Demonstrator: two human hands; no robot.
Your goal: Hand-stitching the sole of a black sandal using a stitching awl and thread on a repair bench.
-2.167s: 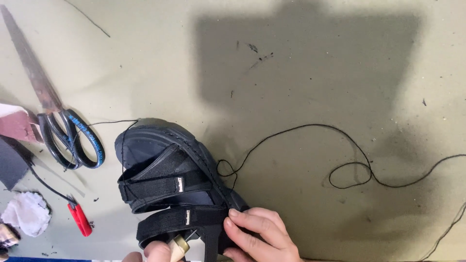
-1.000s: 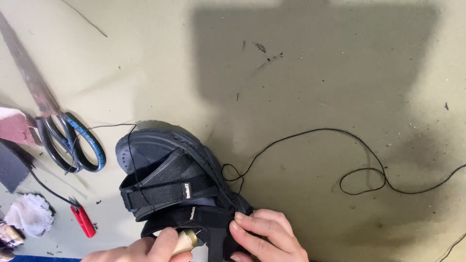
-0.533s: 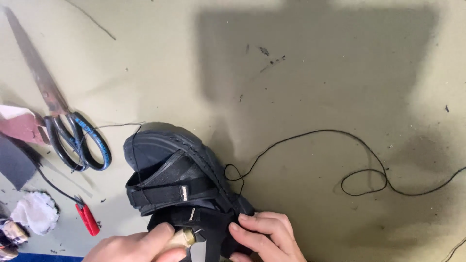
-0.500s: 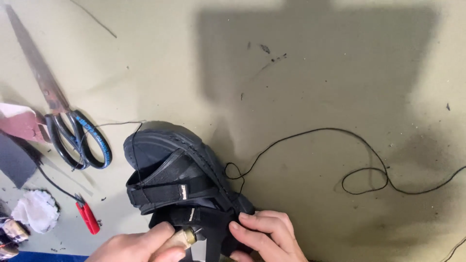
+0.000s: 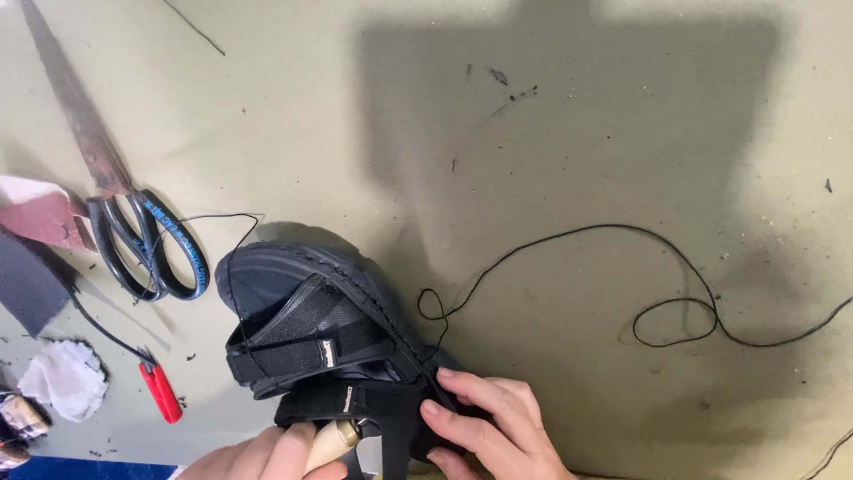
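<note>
A black strapped sandal [image 5: 311,329] lies on the olive work surface near the bottom edge, toe pointing up and left. My right hand [image 5: 484,427] presses its fingers on the sandal's rear strap and side. My left hand [image 5: 267,453] grips a tool with a pale wooden handle [image 5: 330,442] and a brass collar, its tip set against the lower strap. A long black thread [image 5: 569,244] runs from the sandal's side, loops to the right and trails off the frame.
Large scissors [image 5: 133,236] with black handles lie at the left. Below them are a small red-handled tool [image 5: 160,391], a white crumpled cloth [image 5: 64,380], a dark grey piece [image 5: 31,283] and a pinkish scrap [image 5: 40,213].
My left hand with the wooden-handled tool has come up to the lower strap. The sandal shifted slightly right and down in view. My right hand stays on the sandal.
</note>
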